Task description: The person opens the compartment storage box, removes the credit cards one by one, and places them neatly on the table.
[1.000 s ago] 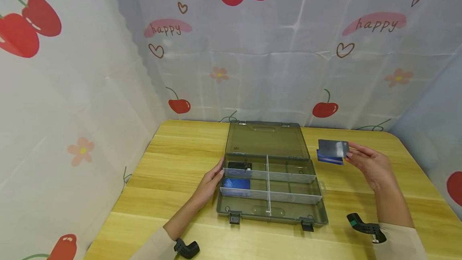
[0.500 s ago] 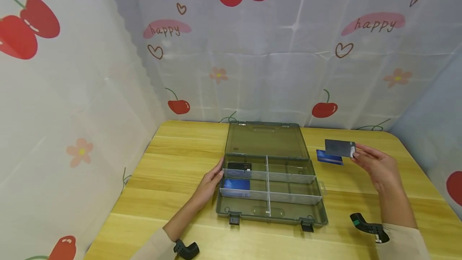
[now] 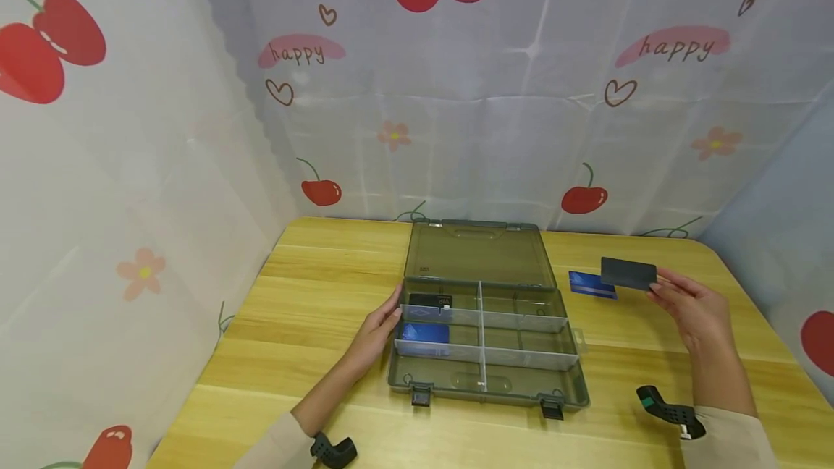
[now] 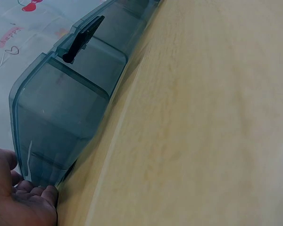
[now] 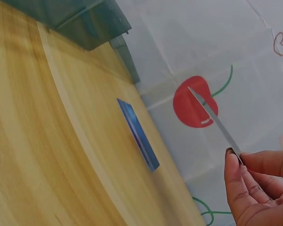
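Note:
A dark translucent compartment box point(image 3: 534, 376) lies with its lid raised back. My left hand point(image 3: 371, 342) holds its left side, with curled fingertips point(image 4: 37, 190) against the wall near a corner in the left wrist view. Between thumb and fingers, my right hand point(image 3: 693, 310) pinches a dark card point(image 3: 628, 273) above the table; the right wrist view shows this card point(image 5: 216, 120) nearly edge-on. A blue card point(image 3: 589, 284) with a pale stripe lies on the table, partly behind it. Inside the box, a black VIP card point(image 3: 430, 300) occupies the back-left compartment and a blue card point(image 3: 425, 333) the middle-left one.
White dividers point(image 3: 531, 357) split the box into several compartments. Two latches point(image 3: 552, 408) hang at its front. The wooden table point(image 3: 326, 259) meets a cherry-patterned curtain point(image 3: 482, 143) at the back, with more curtain to the sides. A black camera mount point(image 3: 671, 411) sits on the right wrist.
My right hand has moved right with the dark card, which has turned from glossy to matt-looking. More of the blue card on the table shows. My left hand stays at the box.

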### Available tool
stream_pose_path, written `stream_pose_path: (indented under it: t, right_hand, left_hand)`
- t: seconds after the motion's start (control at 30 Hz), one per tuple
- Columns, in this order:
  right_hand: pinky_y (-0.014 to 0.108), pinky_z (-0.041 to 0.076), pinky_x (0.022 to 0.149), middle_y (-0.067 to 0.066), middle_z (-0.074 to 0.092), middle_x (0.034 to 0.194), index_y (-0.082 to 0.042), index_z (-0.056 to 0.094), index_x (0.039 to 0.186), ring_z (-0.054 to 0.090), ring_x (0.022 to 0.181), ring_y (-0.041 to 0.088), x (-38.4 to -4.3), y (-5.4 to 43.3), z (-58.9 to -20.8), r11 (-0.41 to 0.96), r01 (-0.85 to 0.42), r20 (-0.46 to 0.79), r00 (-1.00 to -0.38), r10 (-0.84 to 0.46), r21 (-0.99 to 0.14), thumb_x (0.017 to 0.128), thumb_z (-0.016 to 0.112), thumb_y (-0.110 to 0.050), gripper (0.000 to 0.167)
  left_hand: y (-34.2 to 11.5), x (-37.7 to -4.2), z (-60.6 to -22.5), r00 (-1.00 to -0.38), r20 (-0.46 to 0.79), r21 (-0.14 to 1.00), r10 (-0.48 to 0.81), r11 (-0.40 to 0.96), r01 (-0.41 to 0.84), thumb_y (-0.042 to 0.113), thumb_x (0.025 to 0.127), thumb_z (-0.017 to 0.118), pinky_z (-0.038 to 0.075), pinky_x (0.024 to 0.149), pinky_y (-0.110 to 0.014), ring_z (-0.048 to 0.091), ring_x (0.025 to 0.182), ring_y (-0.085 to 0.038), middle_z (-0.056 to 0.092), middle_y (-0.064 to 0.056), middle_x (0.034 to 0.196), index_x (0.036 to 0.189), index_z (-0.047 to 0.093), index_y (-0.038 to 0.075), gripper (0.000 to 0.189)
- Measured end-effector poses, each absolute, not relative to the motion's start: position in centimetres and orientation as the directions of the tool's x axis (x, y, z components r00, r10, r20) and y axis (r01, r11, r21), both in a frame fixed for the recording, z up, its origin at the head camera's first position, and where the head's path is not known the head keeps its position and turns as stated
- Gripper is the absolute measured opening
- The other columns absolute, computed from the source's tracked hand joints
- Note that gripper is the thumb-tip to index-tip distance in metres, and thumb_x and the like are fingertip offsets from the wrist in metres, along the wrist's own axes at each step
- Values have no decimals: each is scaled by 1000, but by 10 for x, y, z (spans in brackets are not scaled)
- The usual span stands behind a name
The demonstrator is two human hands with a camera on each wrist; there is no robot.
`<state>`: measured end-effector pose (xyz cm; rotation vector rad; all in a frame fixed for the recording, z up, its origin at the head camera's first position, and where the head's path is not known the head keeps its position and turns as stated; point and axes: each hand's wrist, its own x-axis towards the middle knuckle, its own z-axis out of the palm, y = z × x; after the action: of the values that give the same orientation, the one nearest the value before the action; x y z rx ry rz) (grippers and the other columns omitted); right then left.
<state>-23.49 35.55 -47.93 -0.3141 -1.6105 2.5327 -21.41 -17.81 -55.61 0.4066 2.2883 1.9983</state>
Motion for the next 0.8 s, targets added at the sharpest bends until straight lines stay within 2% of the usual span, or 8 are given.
stream_pose_path:
  t: [0.3,0.8]
  right_hand:
    - [29,62,73,-4,72,96,-8,81,107,74,81,13,-236,365,-490,-439,20,-140,-960,243,-898,87,71,13,30]
    - [29,63,68,-1,75,87,-11,83,98,75,76,14,-237,381,-509,-477,59,-210,-939,271,-877,88,68,15,31]
  left_hand:
    - [-178,-214,-556,-961,114,983,253,114,147,19,111,42,15,123,-45,14,154,-32,17,-9,168,160,24,6,54]
    - [-178,-214,-555,-965,90,984,245,125,124,22,111,43,16,124,-41,15,154,-26,19,-2,167,161,25,10,54]
